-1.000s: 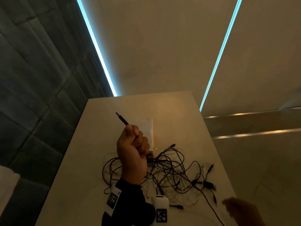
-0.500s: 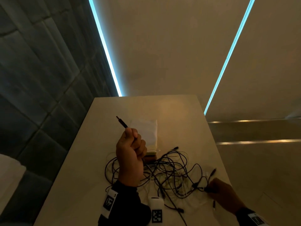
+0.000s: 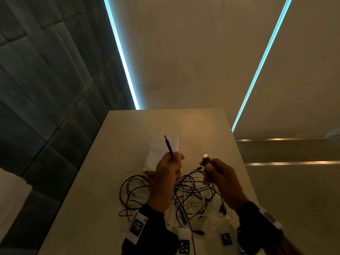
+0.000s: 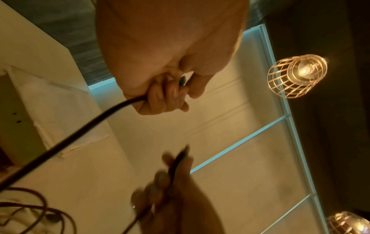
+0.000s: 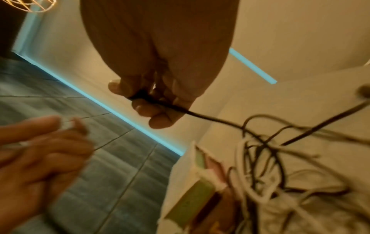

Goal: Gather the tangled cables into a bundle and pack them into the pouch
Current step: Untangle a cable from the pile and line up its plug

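Note:
A tangle of black and white cables (image 3: 189, 196) lies on the near half of the pale table (image 3: 184, 124). Just beyond it lies a flat white pouch (image 3: 158, 153). My left hand (image 3: 173, 160) is raised over the pouch's near end and grips a black cable (image 4: 80, 134), whose slim plug (image 3: 167, 144) sticks up from the fist. My right hand (image 3: 207, 163) is lifted beside it and pinches another black cable (image 5: 200, 114) just below a metal-tipped plug (image 3: 205, 157). Both cables trail down into the cable tangle (image 5: 270, 155). In the left wrist view the right hand (image 4: 174, 186) is blurred.
The table is narrow, with its left edge (image 3: 79, 181) beside a dark padded wall (image 3: 46, 107) and its right edge over the floor. White tagged blocks (image 3: 184, 242) sit at the near edge. Cage lamps (image 4: 296, 76) hang overhead.
My right hand took a plug from the tangle's right side and rose with it to the level of my left hand. My left hand shifted right, in front of the pouch.

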